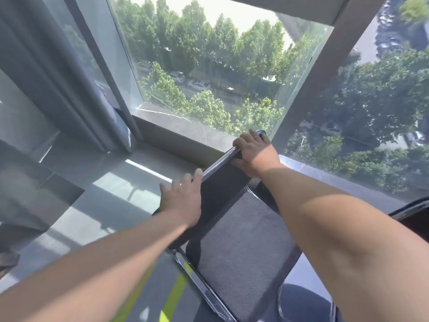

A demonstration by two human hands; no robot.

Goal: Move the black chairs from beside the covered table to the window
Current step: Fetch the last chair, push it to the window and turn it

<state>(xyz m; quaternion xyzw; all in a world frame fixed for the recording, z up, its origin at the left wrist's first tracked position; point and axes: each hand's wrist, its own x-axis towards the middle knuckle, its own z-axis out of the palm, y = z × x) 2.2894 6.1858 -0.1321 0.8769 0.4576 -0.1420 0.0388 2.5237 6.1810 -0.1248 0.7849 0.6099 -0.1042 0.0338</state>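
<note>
Bare arms [348, 228] meet black mesh chair [243, 240]: right hand [255, 152] grips glossy rail [218, 164], left hand [183, 201] open.

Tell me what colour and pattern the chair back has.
The mesh chair back is black with a fine woven grid; head view.

black chair [241, 233] — legs beyond the bottom edge

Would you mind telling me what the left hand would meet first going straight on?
The left hand, touching the black mesh chair's top rail, points at the low grey ledge under the window glass; likely that first, though depth is unclear.
</note>
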